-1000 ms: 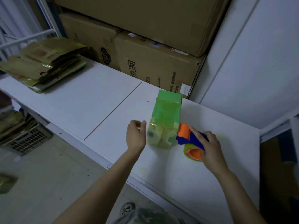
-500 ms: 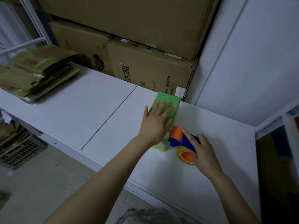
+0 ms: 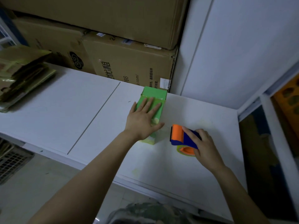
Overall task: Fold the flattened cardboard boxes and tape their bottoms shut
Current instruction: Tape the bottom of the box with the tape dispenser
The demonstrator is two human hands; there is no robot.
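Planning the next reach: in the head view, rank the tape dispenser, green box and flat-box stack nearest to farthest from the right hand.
1. tape dispenser, gripped in the right hand.
2. green box, just left.
3. flat-box stack, far left.

tape roll (image 3: 179,149) mostly behind the dispenser (image 3: 181,136) and right hand (image 3: 206,147)

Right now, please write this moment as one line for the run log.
left hand: pressed flat on green box | right hand: grips tape dispenser, right of green box | surface: white table
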